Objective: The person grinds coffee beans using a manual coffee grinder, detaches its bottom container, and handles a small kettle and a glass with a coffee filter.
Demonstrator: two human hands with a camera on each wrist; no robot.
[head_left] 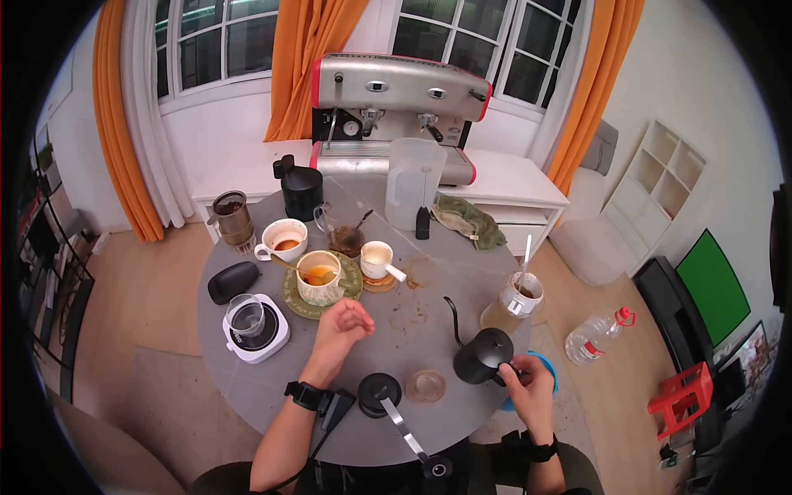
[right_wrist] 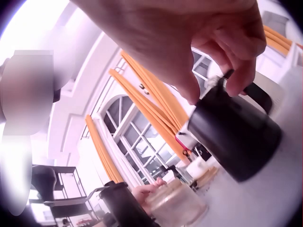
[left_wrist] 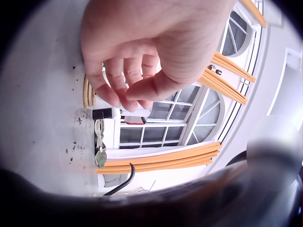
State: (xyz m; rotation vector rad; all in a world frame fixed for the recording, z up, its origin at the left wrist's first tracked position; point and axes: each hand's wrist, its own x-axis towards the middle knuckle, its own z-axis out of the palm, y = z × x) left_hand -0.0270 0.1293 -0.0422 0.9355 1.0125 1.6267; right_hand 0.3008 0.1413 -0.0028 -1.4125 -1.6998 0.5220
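Note:
My right hand [head_left: 532,388] grips the handle of a black gooseneck kettle [head_left: 483,356] at the right side of the table. In the right wrist view the thumb and fingers sit at the top of the kettle [right_wrist: 234,135]. My left hand [head_left: 337,330] hovers over the table with loosely bent fingers and nothing in them. Just beyond it stands a patterned cup [head_left: 318,287] with amber liquid and a spoon, on a green plate [head_left: 289,299]. A hand grinder [head_left: 378,388] with a silver crank and a small glass dish [head_left: 426,386] lie between the hands.
A white scale [head_left: 278,342] carrying a glass [head_left: 245,316] sits at left, beside a black case [head_left: 233,283]. White cups [head_left: 285,233], a glass jug [head_left: 332,216] and a tall pitcher [head_left: 404,194] stand farther back. A jar [head_left: 499,318] is behind the kettle; an espresso machine [head_left: 396,87] stands beyond.

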